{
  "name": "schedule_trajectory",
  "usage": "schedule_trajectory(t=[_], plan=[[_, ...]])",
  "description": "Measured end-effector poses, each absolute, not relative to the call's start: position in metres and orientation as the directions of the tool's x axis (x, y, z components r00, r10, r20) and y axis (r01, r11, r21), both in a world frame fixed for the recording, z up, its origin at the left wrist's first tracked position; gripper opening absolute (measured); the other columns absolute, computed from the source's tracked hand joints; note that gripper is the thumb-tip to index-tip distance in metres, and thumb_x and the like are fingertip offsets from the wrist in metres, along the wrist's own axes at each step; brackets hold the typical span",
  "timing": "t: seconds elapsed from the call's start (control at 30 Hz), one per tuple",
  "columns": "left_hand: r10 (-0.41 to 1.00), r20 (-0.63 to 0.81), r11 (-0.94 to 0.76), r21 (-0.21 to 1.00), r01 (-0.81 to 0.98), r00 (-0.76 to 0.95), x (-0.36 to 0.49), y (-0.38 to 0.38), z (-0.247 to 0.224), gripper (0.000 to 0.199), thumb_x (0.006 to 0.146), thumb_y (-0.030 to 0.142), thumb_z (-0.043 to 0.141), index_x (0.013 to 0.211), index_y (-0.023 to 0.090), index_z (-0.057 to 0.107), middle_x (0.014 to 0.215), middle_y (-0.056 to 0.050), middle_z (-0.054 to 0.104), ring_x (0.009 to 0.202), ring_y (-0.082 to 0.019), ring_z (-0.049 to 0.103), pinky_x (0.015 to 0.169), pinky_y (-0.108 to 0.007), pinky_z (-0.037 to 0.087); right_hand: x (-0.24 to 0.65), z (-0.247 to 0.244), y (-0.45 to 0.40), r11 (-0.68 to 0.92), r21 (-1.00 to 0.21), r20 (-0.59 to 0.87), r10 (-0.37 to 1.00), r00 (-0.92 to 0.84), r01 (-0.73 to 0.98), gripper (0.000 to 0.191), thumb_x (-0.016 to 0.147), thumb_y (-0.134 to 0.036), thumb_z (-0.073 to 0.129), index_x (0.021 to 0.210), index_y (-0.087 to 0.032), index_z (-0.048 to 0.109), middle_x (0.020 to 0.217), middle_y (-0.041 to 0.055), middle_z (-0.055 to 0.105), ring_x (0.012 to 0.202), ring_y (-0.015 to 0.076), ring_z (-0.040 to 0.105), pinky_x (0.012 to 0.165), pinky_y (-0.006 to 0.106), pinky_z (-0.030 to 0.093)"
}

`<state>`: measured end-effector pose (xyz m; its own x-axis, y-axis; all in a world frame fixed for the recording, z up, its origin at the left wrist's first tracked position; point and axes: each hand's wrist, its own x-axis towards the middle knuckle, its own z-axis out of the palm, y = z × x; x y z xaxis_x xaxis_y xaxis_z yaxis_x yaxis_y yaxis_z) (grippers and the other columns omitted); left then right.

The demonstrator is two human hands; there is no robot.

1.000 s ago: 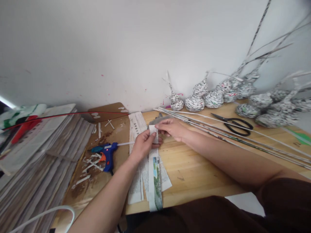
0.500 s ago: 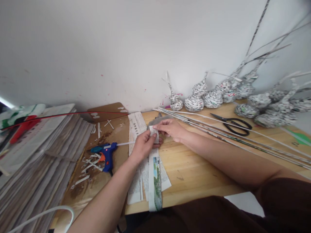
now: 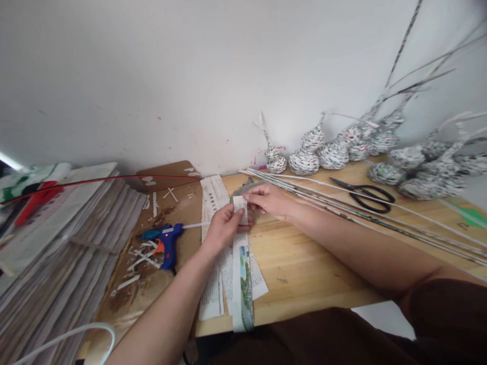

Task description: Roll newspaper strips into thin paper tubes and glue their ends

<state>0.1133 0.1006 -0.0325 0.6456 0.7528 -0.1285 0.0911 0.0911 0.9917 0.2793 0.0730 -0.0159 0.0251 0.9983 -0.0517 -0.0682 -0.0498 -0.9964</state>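
A long printed newspaper strip (image 3: pixel 240 205) runs from between both hands down over the table's front edge. My left hand (image 3: pixel 223 226) holds the strip with its thumb on top and fingers beneath. At the strip's upper right corner, my right hand (image 3: pixel 266 199) pinches the paper between thumb and fingers. A grey object (image 3: pixel 249 188) lies just behind the hands, partly hidden by them. Further newspaper strips (image 3: pixel 212 299) lie flat under and left of the held one.
Left are a blue glue gun (image 3: pixel 172 247) on brown board (image 3: pixel 186 284), paper scraps and stacked newspapers (image 3: pixel 95 228). Right are long paper rods (image 3: pixel 342 205), black scissors (image 3: pixel 369 197) and several woven paper gourds (image 3: pixel 304 158) along the wall.
My right hand has shifted very slightly at the strip's upper corner. More of the strip's printed top end shows flat between the hands. My left hand stays nearly still.
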Motion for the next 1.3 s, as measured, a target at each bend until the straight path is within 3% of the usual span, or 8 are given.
schedule_trajectory(t=[0.3, 0.73, 1.0, 1.17, 1.3], plan=[[0.746, -0.116, 0.098, 0.993, 0.064, 0.656, 0.115, 0.098, -0.033, 0.031, 0.082, 0.043, 0.059, 0.097, 0.016, 0.058, 0.085, -0.007, 0.072, 0.078, -0.021, 0.069, 0.069, -0.033, 0.056, 0.276, -0.02, 0.075, -0.109, -0.984, -0.13, 0.98, 0.151, -0.143, 0.027, 0.066, -0.037, 0.075, 0.064, -0.013, 0.064, 0.047, -0.0048, 0.049, 0.04, 0.0048, 0.037, 0.035, 0.019, 0.019], [0.731, -0.11, 0.082, 0.994, 0.073, 0.673, 0.116, 0.096, -0.03, 0.03, 0.082, 0.041, 0.059, 0.097, 0.015, 0.057, 0.086, -0.008, 0.071, 0.078, -0.019, 0.068, 0.07, -0.033, 0.056, 0.267, -0.016, 0.071, -0.113, -0.974, -0.153, 0.968, 0.198, -0.198, 0.037, 0.057, -0.04, 0.081, 0.055, -0.015, 0.054, 0.046, -0.0059, 0.049, 0.04, 0.0047, 0.035, 0.038, 0.02, 0.021], [0.776, -0.112, 0.089, 0.994, 0.069, 0.621, 0.116, 0.099, -0.033, 0.035, 0.081, 0.043, 0.06, 0.1, 0.013, 0.06, 0.081, -0.008, 0.071, 0.075, -0.021, 0.069, 0.064, -0.032, 0.056, 0.277, -0.019, 0.074, -0.063, -0.99, -0.074, 0.994, 0.083, -0.125, 0.039, 0.07, -0.05, 0.07, 0.061, -0.014, 0.059, 0.05, -0.0029, 0.05, 0.044, 0.0064, 0.041, 0.036, 0.018, 0.023], [0.792, -0.104, 0.093, 0.994, 0.049, 0.602, 0.115, 0.1, -0.03, 0.035, 0.08, 0.043, 0.061, 0.099, 0.013, 0.061, 0.079, -0.008, 0.071, 0.073, -0.021, 0.069, 0.063, -0.032, 0.056, 0.284, -0.017, 0.076, -0.083, -0.981, -0.08, 0.997, -0.023, -0.174, 0.03, 0.067, -0.04, 0.073, 0.071, -0.012, 0.065, 0.062, 0.001, 0.057, 0.051, 0.0081, 0.048, 0.035, 0.017, 0.028], [0.789, -0.104, 0.087, 0.995, 0.057, 0.606, 0.114, 0.1, -0.029, 0.035, 0.081, 0.043, 0.061, 0.099, 0.013, 0.061, 0.081, -0.008, 0.071, 0.074, -0.021, 0.069, 0.064, -0.033, 0.057, 0.285, -0.018, 0.075, -0.092, -0.98, -0.084, 0.995, -0.054, -0.175, 0.03, 0.067, -0.036, 0.074, 0.082, -0.01, 0.069, 0.059, -0.0004, 0.056, 0.049, 0.0075, 0.046, 0.037, 0.018, 0.029]])
